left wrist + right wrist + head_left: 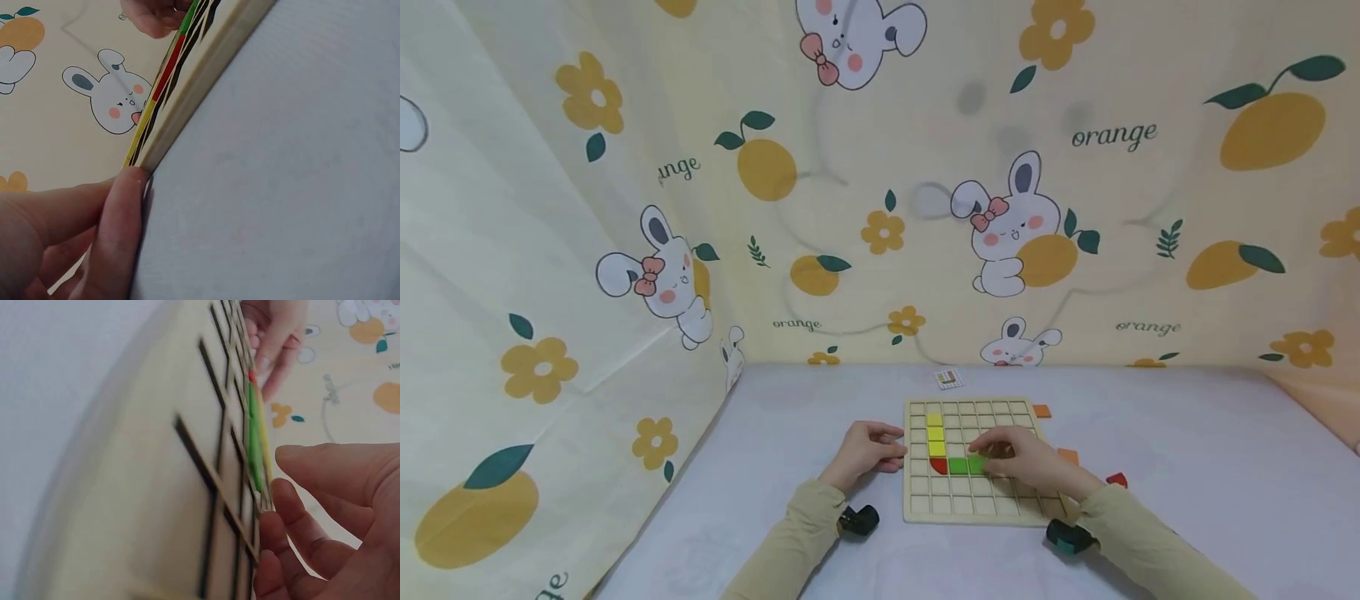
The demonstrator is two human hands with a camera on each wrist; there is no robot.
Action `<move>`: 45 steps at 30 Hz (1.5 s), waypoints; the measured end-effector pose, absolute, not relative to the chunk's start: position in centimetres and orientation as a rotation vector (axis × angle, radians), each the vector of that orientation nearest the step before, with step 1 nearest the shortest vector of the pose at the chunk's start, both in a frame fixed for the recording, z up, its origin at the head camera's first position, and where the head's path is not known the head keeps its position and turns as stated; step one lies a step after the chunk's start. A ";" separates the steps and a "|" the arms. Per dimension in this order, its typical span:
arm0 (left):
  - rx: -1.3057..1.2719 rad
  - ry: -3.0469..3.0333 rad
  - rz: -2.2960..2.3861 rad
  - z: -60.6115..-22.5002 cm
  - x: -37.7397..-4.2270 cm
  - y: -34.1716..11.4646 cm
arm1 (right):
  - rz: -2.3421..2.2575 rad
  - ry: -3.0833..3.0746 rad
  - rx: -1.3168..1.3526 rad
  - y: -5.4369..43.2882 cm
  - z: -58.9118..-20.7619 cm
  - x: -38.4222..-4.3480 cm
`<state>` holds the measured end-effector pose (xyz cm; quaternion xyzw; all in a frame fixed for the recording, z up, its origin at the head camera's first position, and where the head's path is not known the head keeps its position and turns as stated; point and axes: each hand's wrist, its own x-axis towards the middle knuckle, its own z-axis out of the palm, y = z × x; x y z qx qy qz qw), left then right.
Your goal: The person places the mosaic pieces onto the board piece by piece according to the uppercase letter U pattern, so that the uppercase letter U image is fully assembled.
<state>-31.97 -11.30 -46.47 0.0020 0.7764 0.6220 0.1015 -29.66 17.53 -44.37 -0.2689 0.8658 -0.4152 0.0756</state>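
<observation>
A square wooden grid board (922, 505) lies on the table between my hands. A column of yellow tiles (936, 433) stands in its left part, leading down to a red rounded-corner tile (939, 467). From there green tiles (958, 466) run to the right. My left hand (867, 452) touches the board's left edge with its fingertips, also in the left wrist view. Over the right end of the green row is my right hand (1028, 458). In the right wrist view its thumb and index finger (331, 465) are apart with nothing between them, fingertips close to the grid.
A small pattern card (949, 379) lies behind the board. Orange tiles (1042, 411) are along the board's right side, partly beside my right hand, and a red piece (1117, 480) lies by the right forearm. A printed cloth (880, 283) hangs behind the table.
</observation>
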 end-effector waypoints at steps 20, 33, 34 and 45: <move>0.033 2.300 1.820 -46.4 -31.8 -11.1 | -1.131 2.649 -0.716 28.3 -42.1 -28.0; 0.021 2.301 1.826 -46.6 -32.0 -11.3 | -1.066 2.580 -0.677 33.5 -42.9 -27.1; 0.021 2.298 1.828 -46.6 -32.0 -11.3 | -1.066 2.572 -0.681 33.8 -42.9 -27.1; 0.014 2.323 1.827 -46.9 -32.0 -11.2 | -1.057 2.551 -0.686 34.7 -43.6 -27.1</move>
